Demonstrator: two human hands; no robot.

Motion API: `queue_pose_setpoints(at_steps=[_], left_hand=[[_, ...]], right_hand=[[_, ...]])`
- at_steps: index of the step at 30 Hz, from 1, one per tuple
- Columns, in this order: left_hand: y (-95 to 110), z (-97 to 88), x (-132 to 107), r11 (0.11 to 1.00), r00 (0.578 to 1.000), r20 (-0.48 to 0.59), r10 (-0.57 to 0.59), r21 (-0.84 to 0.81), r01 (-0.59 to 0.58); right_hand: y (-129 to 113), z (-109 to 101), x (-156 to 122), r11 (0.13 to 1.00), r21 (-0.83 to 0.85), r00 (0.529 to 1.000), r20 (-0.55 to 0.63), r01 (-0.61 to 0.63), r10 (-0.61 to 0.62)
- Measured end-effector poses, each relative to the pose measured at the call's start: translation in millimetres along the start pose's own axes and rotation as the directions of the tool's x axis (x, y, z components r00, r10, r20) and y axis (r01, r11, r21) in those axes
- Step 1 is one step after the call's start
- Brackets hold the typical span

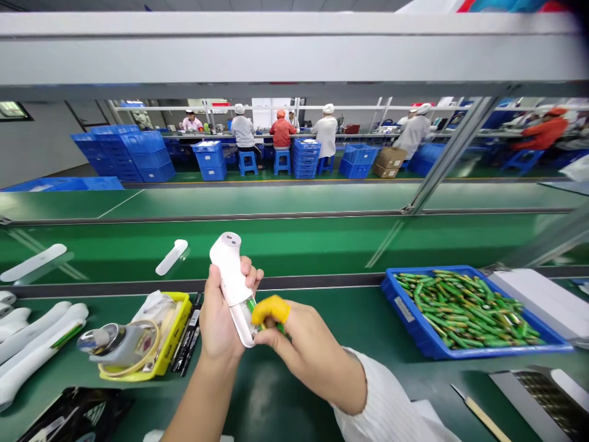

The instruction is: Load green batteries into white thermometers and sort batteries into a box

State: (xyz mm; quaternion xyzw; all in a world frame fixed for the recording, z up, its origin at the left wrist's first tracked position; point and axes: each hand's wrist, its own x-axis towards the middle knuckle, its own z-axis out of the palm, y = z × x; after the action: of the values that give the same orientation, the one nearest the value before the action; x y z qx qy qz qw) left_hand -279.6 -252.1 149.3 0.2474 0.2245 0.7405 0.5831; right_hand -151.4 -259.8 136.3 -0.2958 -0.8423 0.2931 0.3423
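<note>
My left hand [219, 319] is wrapped round a white handheld thermometer-like device [230, 273], holding it upright above the green bench. My right hand [301, 347], with a yellow finger cot on the index finger, pinches a green battery [251, 305] at the device's open lower compartment. Both hands meet at the centre of the view. A blue tray [414, 325] full of green batteries sits to the right.
A yellow tray [177, 344] with a tape roll and metal tool lies left. Several white devices [37, 337] lie at far left; two white covers [171, 256] rest on the green conveyor. Other workers sit at a far line among blue crates.
</note>
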Motion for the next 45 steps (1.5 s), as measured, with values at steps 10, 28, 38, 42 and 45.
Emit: queue_pose_setpoints(at_steps=[10, 28, 38, 42, 45], left_hand=[[-0.9, 3.2, -4.7, 0.981, 0.984, 0.037, -0.177, -0.078, 0.179], [-1.0, 0.4, -0.1, 0.999, 0.999, 0.019, -0.027, 0.024, 0.026], [-11.1, 2.2, -8.4, 0.987, 0.997, 0.080, -0.004, 0.160, -0.008], [-12.9, 1.4, -7.5, 0.987, 0.999, 0.022, 0.035, 0.159, -0.038], [-15.0, 0.1, -4.1, 0.985, 0.994, -0.026, 0.106, 0.141, -0.101]], right_hand=[[7.3, -3.4, 3.8, 0.706, 0.663, 0.967, 0.122, -0.249, 0.226], [1.0, -28.8, -1.4, 0.824, 0.548, 0.928, -0.215, -0.143, 0.304], [7.9, -18.8, 2.7, 0.690, 0.642, 0.900, 0.000, -0.335, 0.436], [10.7, -9.3, 0.7, 0.852, 0.472, 0.929, -0.158, -0.226, 0.334], [9.2, -2.0, -0.7, 0.948, 0.307, 0.971, -0.193, -0.081, 0.145]])
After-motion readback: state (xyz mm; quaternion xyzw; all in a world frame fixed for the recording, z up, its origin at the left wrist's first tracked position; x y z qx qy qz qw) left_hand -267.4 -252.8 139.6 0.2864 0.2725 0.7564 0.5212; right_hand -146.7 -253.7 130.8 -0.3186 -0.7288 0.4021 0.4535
